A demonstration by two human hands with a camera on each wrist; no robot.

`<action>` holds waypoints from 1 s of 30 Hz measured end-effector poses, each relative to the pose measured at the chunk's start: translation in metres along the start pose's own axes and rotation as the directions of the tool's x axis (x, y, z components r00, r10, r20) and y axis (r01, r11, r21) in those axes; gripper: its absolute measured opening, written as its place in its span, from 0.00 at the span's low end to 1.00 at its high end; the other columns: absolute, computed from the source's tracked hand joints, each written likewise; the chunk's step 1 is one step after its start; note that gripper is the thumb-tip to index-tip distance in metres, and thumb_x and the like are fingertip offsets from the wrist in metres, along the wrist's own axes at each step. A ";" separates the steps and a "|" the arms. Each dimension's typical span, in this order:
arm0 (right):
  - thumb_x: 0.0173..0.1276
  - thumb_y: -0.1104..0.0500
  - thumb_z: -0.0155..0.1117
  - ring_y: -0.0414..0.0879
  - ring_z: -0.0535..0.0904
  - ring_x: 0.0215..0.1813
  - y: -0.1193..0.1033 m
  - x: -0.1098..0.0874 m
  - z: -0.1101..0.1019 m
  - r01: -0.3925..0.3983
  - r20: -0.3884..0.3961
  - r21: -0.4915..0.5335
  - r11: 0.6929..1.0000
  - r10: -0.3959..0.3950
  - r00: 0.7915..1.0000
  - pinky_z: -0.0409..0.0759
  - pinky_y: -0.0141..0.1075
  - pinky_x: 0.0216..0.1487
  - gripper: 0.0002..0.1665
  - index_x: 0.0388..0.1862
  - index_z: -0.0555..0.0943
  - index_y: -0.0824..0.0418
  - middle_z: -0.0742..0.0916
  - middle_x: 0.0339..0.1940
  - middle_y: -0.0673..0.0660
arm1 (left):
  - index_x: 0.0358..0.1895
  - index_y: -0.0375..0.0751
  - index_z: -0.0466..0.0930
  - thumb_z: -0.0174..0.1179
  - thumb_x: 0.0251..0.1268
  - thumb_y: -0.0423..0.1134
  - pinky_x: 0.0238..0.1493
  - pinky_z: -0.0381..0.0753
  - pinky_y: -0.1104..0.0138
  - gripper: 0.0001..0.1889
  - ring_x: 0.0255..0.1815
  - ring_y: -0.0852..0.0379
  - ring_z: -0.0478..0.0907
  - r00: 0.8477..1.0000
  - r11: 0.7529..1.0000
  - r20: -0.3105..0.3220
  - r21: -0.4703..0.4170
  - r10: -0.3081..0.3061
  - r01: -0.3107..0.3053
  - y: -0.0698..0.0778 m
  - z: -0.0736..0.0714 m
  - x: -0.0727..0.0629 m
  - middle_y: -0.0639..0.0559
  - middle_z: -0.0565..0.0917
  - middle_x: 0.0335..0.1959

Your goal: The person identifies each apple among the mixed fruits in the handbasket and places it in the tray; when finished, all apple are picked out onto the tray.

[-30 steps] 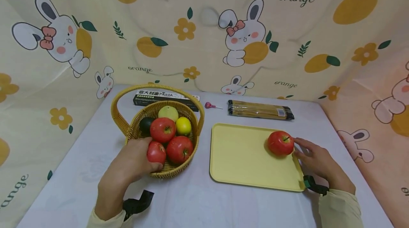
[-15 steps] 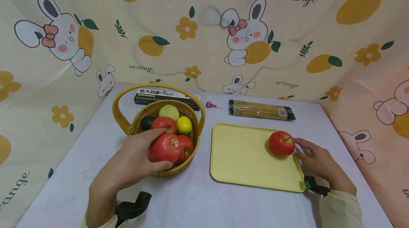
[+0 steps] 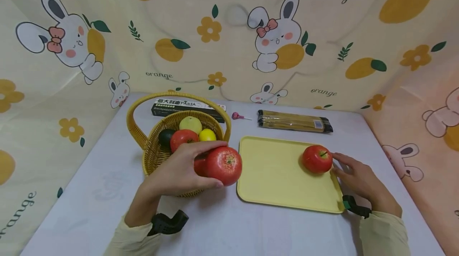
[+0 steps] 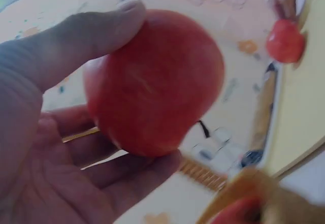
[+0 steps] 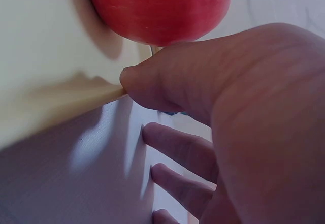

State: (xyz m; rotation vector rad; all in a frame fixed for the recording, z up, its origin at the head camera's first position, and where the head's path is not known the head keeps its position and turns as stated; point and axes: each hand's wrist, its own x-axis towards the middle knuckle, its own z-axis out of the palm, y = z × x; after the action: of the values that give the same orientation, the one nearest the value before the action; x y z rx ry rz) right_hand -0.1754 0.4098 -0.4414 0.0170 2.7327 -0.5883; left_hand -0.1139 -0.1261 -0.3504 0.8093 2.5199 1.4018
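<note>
My left hand (image 3: 181, 174) grips a red apple (image 3: 227, 166) between thumb and fingers, raised beyond the basket's right rim and short of the tray. The left wrist view shows the same apple (image 4: 157, 82) with its dark stem. A wicker basket (image 3: 150, 164) holds a red apple (image 3: 183, 138), a dark green fruit (image 3: 166, 138), a pale green fruit (image 3: 190, 124) and a yellow lemon (image 3: 207, 134); my hand hides part of its contents. On the yellow tray (image 3: 276, 176) sits another red apple (image 3: 317, 159). My right hand (image 3: 360, 180) rests at the tray's right edge, thumb touching the rim (image 5: 104, 94), fingers extended.
Behind the basket lies a black-and-white pasta box (image 3: 179, 106). A lollipop (image 3: 236, 116) and a long pack of dry noodles (image 3: 294, 121) lie along the back. The basket's tall handle (image 3: 175, 95) arches above it. A patterned cloth hangs behind the table.
My left hand has lifted an apple out of the basket and carried it rightward towards the tray. The right hand and the apple on the tray stay put.
</note>
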 end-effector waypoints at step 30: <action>0.82 0.36 0.61 0.86 0.57 0.81 0.000 -0.001 -0.002 0.006 0.020 0.033 0.999 -0.007 1.000 0.70 0.83 0.64 0.48 0.89 0.62 0.60 0.63 0.85 0.79 | 0.79 0.49 0.75 0.83 0.61 0.46 0.50 0.84 0.80 0.43 0.59 0.70 0.79 0.953 0.986 0.289 -0.162 0.087 -0.041 0.008 0.166 0.147 0.58 0.84 0.66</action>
State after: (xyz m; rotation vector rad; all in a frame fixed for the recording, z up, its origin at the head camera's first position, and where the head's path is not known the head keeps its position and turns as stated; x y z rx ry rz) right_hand -0.1754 0.4103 -0.4390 0.0105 2.7039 -0.6323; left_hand -0.1726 0.0768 -0.4166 0.9959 2.1517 1.3581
